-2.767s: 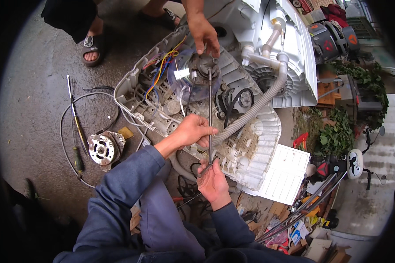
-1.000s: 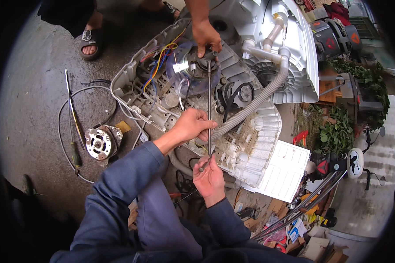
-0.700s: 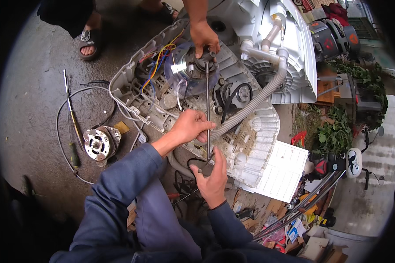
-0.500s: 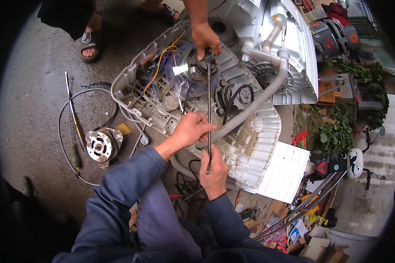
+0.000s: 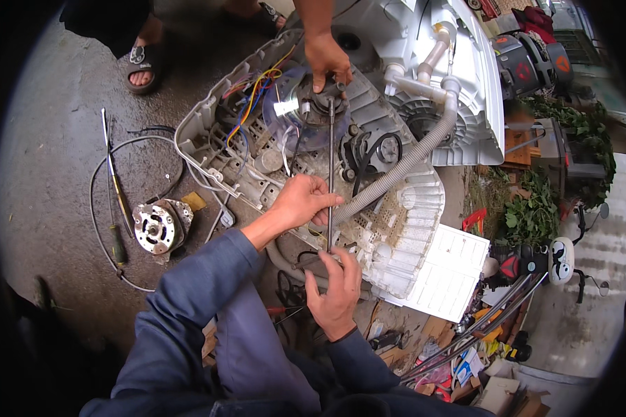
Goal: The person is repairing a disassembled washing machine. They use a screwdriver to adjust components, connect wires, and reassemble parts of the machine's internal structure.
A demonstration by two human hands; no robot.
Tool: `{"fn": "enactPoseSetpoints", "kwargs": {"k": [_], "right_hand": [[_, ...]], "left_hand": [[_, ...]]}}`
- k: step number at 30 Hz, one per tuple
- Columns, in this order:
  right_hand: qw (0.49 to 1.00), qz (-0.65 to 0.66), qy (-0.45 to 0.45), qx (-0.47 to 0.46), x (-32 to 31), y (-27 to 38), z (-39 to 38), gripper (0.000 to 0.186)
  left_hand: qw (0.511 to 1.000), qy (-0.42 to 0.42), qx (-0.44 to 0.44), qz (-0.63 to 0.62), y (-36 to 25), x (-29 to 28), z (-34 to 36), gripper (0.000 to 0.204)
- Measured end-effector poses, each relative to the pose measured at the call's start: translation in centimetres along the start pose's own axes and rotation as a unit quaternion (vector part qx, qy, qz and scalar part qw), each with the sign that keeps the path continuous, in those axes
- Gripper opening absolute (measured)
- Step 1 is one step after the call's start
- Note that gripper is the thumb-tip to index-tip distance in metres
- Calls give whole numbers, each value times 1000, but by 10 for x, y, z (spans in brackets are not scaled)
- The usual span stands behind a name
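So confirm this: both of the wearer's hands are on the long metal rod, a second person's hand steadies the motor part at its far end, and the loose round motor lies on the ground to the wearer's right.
Not quite. The head view shows the loose round motor on the ground to the wearer's left, not right. The rest stands: the left hand and right hand are on the long metal rod, and a second person's hand steadies the motor part at its far end.

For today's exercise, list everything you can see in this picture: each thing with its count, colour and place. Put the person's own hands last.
Appliance base: one, white, on its side, centre.
Long rod tool: one, dark metal, upright over the base.
Ribbed hose: one, grey, slanting across the base.
Wires: a bundle, yellow, red and blue, upper left of the base.
Motor: one, silver, on the ground, left.
Screwdriver: one, dark handle, beside the motor.
Plants: green, right.
Another person's hand: one, at the rod's top.
Sandalled foot: one, upper left.
Left hand: around the rod's middle.
Right hand: at the rod's lower end.
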State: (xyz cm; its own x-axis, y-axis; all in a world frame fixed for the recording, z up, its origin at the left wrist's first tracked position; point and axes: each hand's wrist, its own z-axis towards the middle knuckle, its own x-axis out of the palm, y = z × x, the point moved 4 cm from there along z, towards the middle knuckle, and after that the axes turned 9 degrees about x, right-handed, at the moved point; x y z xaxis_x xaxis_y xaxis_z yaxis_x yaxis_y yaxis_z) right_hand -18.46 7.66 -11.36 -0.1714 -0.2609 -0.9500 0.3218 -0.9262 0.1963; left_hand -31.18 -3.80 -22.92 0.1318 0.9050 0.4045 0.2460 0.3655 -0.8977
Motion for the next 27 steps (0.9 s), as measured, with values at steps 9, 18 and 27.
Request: {"fn": "enactPoseSetpoints", "kwargs": {"k": [9,18,27], "right_hand": [[858,432,32,277,67,-39,11,58],[523,756,73,386,79,-40,15,42],[406,810,106,409,78,-53,13,39]], "left_hand": [[996,10,53,71,-7,0,-5,34],[993,120,-1,-9,30,11,-43,37],[975,202,-28,84,32,18,-82,46]]}}
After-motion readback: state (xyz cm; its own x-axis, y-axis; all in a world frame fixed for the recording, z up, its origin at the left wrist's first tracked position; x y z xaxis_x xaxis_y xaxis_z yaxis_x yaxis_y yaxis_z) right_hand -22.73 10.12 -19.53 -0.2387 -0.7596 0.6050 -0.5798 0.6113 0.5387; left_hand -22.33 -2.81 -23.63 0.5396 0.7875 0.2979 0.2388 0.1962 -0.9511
